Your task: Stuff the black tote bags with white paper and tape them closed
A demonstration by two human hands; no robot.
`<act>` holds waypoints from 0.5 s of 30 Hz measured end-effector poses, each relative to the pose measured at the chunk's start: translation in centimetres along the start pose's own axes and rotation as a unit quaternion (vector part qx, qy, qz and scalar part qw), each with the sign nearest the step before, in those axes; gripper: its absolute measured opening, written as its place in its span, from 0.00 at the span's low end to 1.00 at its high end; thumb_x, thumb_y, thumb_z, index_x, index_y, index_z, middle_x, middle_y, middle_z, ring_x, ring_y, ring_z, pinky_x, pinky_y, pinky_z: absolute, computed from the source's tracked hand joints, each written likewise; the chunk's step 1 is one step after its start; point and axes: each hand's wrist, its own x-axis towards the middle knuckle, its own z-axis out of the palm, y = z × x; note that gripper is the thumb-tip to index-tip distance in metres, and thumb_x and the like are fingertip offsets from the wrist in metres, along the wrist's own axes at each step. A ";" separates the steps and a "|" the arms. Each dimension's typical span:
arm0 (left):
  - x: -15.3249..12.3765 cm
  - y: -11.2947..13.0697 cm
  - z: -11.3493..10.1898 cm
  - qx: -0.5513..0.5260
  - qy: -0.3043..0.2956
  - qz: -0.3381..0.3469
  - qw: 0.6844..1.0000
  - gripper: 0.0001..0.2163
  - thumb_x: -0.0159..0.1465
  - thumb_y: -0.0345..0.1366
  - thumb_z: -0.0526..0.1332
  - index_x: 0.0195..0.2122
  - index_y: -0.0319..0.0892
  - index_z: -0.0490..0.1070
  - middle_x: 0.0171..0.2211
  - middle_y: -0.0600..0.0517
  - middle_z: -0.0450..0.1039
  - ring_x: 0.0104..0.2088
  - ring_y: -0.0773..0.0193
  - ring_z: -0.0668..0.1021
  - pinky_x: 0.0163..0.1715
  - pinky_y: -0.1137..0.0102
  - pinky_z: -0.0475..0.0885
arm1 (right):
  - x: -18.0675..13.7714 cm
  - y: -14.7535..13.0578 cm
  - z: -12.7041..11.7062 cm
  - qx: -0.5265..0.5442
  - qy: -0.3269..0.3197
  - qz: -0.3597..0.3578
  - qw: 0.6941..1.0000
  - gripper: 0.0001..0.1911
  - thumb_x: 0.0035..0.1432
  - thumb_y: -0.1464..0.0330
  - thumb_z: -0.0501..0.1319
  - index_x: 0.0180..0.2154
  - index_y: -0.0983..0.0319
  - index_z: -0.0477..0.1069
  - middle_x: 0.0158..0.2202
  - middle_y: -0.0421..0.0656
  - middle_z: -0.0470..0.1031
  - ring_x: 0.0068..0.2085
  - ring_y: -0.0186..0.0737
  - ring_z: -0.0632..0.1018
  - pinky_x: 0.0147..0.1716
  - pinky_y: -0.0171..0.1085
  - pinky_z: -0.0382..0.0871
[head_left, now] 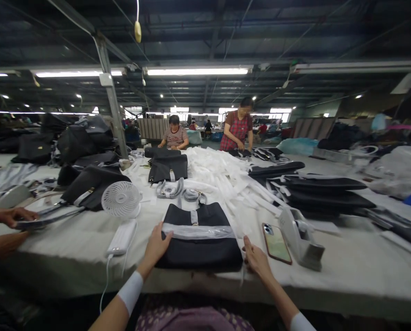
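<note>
A black handbag [200,255] lies flat in front of me on the white-covered table. A band of clear-white wrapping film [205,232] runs across it, and a wrapped strap tab [193,217] sits above that band. My left hand [157,246] is closed on the bag's left edge, thumb on top by the end of the film. At the right edge, my right hand [257,258] has its fingers curled and close together beside the bag; what they pinch, if anything, is too small to tell. Wrapped straps [193,195] lie coiled just behind the bag.
A white fan [121,199] and power bank [122,236] stand left; a phone [277,243] and tape dispenser [302,241] lie right. Behind are a heap of white strips [215,168] and stacked black bags [322,193]. A co-worker's hands [10,218] hold straps at far left.
</note>
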 end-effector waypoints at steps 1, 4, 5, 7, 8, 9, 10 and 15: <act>0.3 -0.2 -0.3 -0.030 -0.026 -0.031 0.999 0.27 0.64 0.45 0.55 0.60 0.35 0.58 0.59 0.37 0.64 0.59 0.52 0.68 0.56 0.61 0.63 | -0.6 -0.1 0.4 0.006 -0.006 -0.008 1.000 0.35 0.65 0.49 0.35 0.26 0.61 0.70 0.28 0.50 0.77 0.34 0.45 0.78 0.34 0.36 0.64; 0.9 0.2 -1.3 -0.068 -0.083 -0.082 0.991 0.29 0.61 0.46 0.59 0.60 0.37 0.57 0.58 0.37 0.66 0.57 0.53 0.71 0.54 0.65 0.64 | -1.4 -1.1 1.5 0.004 -0.003 -0.021 1.000 0.29 0.62 0.47 0.45 0.25 0.61 0.68 0.29 0.49 0.77 0.34 0.46 0.77 0.34 0.36 0.64; 0.8 0.4 -1.7 -0.068 -0.093 -0.091 0.989 0.30 0.60 0.46 0.60 0.60 0.37 0.56 0.57 0.38 0.66 0.56 0.52 0.71 0.54 0.65 0.64 | -1.5 -1.4 1.6 0.004 0.003 -0.019 1.000 0.27 0.60 0.47 0.48 0.25 0.61 0.68 0.30 0.50 0.77 0.34 0.46 0.77 0.34 0.37 0.64; 0.1 0.9 -2.5 -0.063 -0.110 -0.099 0.987 0.31 0.59 0.46 0.60 0.60 0.38 0.56 0.56 0.38 0.68 0.55 0.52 0.72 0.53 0.64 0.65 | -1.5 -1.6 1.2 0.006 0.016 -0.015 1.000 0.26 0.58 0.47 0.50 0.25 0.61 0.68 0.30 0.50 0.77 0.35 0.47 0.77 0.34 0.37 0.64; -0.6 0.9 -2.8 -0.064 -0.120 -0.103 0.985 0.31 0.59 0.46 0.60 0.60 0.39 0.56 0.55 0.38 0.69 0.54 0.51 0.73 0.52 0.64 0.66 | -1.5 -1.4 0.7 0.009 0.021 -0.015 1.000 0.25 0.57 0.47 0.51 0.25 0.61 0.68 0.30 0.50 0.77 0.35 0.47 0.76 0.34 0.37 0.65; -1.5 0.8 -3.1 -0.072 -0.133 -0.108 0.983 0.30 0.59 0.47 0.60 0.60 0.40 0.56 0.54 0.39 0.70 0.52 0.51 0.74 0.50 0.64 0.67 | -1.6 -1.0 0.1 0.020 0.028 -0.011 0.999 0.24 0.56 0.47 0.52 0.24 0.61 0.68 0.29 0.49 0.76 0.35 0.47 0.76 0.34 0.37 0.65; -2.6 0.6 -3.3 -0.093 -0.151 -0.113 0.978 0.30 0.59 0.49 0.59 0.59 0.41 0.57 0.52 0.40 0.71 0.50 0.52 0.76 0.48 0.64 0.69 | -1.9 -0.3 -0.6 0.043 0.035 0.003 0.998 0.24 0.55 0.47 0.53 0.24 0.60 0.68 0.27 0.48 0.76 0.33 0.47 0.76 0.33 0.38 0.65; -7.1 -1.3 -3.9 -0.274 -0.317 -0.165 0.893 0.29 0.58 0.61 0.53 0.52 0.45 0.62 0.32 0.50 0.77 0.26 0.61 0.79 0.26 0.69 0.71 | -6.3 4.0 -1.4 0.400 0.074 0.210 0.889 0.31 0.39 0.46 0.65 0.40 0.60 0.69 0.21 0.37 0.70 0.21 0.39 0.71 0.22 0.37 0.66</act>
